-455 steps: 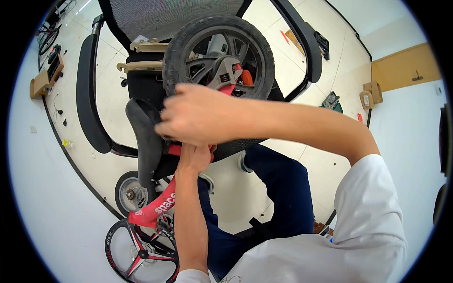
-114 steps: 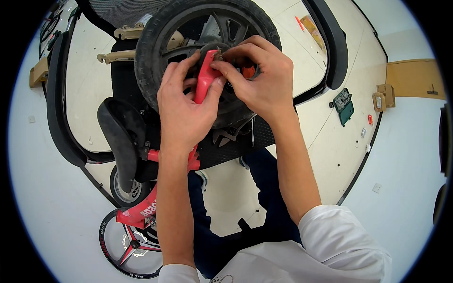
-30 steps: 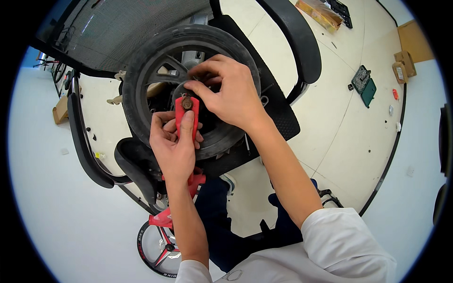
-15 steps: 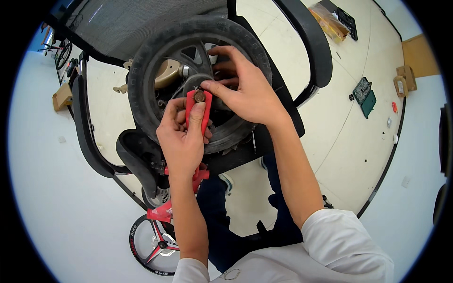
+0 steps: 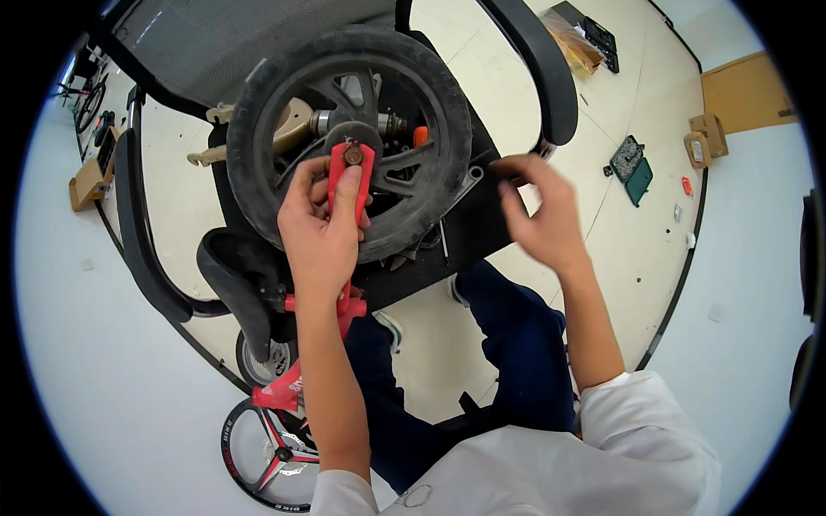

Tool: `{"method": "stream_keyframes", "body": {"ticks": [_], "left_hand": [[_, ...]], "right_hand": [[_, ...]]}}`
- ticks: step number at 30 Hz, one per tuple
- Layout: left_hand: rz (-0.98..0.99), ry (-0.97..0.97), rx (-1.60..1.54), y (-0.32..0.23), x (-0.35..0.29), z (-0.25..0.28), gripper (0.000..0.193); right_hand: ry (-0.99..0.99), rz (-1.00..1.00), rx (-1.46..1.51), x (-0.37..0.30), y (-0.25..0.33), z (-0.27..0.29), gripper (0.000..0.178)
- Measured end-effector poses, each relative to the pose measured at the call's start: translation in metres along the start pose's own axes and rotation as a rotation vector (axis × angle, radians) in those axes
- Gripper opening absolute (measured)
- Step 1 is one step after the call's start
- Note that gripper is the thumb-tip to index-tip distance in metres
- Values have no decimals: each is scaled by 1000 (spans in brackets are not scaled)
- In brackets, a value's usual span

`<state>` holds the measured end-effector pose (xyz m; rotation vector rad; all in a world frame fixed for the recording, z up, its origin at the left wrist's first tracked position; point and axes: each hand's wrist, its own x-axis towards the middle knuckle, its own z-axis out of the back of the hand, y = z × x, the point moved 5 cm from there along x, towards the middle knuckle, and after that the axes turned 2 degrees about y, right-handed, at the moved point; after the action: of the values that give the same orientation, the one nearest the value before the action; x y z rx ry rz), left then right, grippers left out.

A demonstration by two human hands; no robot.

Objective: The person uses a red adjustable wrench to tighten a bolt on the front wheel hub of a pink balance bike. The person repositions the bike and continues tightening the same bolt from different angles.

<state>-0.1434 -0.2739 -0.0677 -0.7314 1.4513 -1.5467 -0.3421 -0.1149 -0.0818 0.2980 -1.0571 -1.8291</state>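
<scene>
A black spoked wheel with a dusty tire lies across the office chair seat. At its hub, my left hand is closed around a red metal frame arm, thumb pressed below a rusty axle nut. To the right of the wheel, my right hand is raised by the seat edge, slightly blurred, its thumb and fingers apart with nothing seen in them. Nearest to it is a ring-end wrench, partly hidden along the tire. A thin rod-like tool lies on the seat.
Black armrests flank the wheel. A black bicycle saddle hangs at the seat's left, above another wheel. On the floor to the right are an open green case, cardboard boxes and a plastic bag.
My right hand has left the hub and moved right, past the tire to the seat edge. The spokes and wrench show now. My left hand keeps its hold on the red arm.
</scene>
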Motion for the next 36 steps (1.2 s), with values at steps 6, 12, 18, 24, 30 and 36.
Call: {"method": "stream_keyframes", "body": {"ticks": [6,12,18,24,30,36], "left_hand": [[-14,-9,-48,-3,-1,0,30],[-25,34,-120,2,2,7,30],[-27,61,-138,3,3,6,29],[-50,60,-184,9,6,11,26],[-96,133,-241,13,11,9,30],[-224,81,-9,25,17,15,36]], "right_hand": [[295,415,-305,-2,-11,-57,37],[496,508,-465,-1,-16,-63,33],[371,459,-251,2,11,-43,25],[71,356,102,48,91,-49,23],[-48,337,71,64,96,-80,16],[6,393,29,77,91,-89,12]]}}
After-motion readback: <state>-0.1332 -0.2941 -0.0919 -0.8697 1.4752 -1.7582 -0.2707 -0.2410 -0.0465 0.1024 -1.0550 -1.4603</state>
